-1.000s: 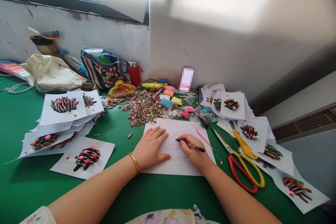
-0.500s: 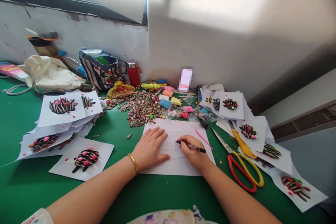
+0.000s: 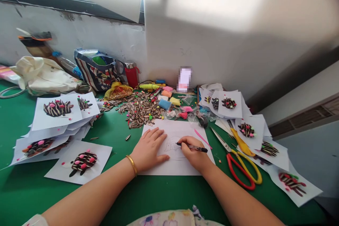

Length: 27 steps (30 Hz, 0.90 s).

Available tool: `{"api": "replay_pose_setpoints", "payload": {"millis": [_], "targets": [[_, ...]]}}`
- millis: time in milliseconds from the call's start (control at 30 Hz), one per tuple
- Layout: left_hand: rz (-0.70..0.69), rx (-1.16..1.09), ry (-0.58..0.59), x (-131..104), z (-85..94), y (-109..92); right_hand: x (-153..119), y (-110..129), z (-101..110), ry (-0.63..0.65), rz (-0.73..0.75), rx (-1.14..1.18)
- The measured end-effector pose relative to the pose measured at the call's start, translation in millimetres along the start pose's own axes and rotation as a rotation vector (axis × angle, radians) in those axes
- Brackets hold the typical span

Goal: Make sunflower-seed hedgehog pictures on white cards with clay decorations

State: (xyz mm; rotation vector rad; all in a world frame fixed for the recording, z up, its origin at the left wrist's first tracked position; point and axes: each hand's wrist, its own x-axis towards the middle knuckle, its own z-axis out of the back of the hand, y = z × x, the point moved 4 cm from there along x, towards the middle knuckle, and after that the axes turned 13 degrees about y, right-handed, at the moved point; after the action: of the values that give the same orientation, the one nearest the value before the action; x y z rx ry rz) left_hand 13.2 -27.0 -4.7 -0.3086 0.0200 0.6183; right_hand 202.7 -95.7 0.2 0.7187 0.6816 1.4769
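Stretching beneath the left hand (image 3: 148,152) and the right hand (image 3: 194,152), a green table (image 3: 159,197) carries everything. To the left of the left hand is an untidy stack of cards (image 3: 53,132) bearing seed figures with coloured dots. Under both hands lies a white sheet (image 3: 172,167), a faint line drawing (image 3: 171,143) between them. Just ahead of the left hand, striped seeds (image 3: 144,109) form a heap. Right of the right hand are red-and-yellow-handled scissors (image 3: 230,147). The left hand lies flat on the sheet, thumb apart, grasping nothing; the right curls around a dark pen (image 3: 195,147), tip at the drawing. Beside the right hand rests a slim pink stick (image 3: 202,138).
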Motion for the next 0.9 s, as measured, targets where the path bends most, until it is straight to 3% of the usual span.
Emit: {"api": "replay_pose_setpoints", "payload": {"millis": [900], "targets": [[-0.005,-0.007,-0.004,0.8,1.8,-0.5,-3.9,9.5,3.0,0.051,-0.009,-0.073]]}}
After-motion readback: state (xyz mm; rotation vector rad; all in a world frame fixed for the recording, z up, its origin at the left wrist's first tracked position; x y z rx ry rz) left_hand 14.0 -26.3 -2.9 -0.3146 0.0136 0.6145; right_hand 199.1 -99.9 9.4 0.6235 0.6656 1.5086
